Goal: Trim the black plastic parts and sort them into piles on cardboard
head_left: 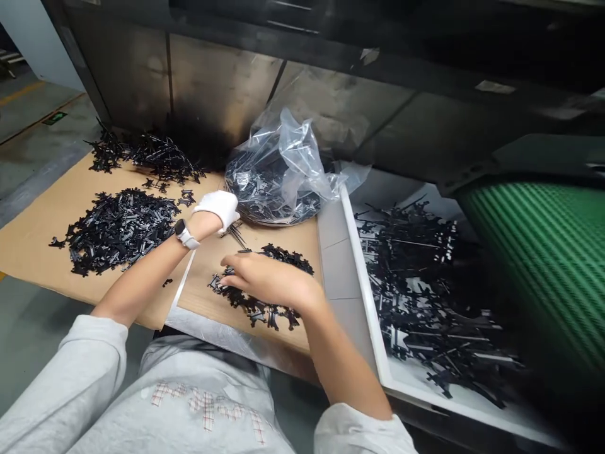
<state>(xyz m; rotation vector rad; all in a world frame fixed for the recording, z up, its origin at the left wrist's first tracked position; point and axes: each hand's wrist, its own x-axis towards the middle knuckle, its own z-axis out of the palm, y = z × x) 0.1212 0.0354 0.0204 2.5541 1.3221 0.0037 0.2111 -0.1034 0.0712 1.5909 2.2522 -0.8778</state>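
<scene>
My left hand wears a white glove and is closed around a few thin black plastic pieces that stick out below it. A watch sits on that wrist. My bare right hand lies palm down, fingers bent, on a small pile of black plastic parts on the brown cardboard in front of me. Whether it grips a part is hidden under the palm.
Two more heaps of black parts lie on cardboard at the left. A clear plastic bag of parts sits behind my hands. A white tray at the right holds tangled black plastic frames. A green belt is far right.
</scene>
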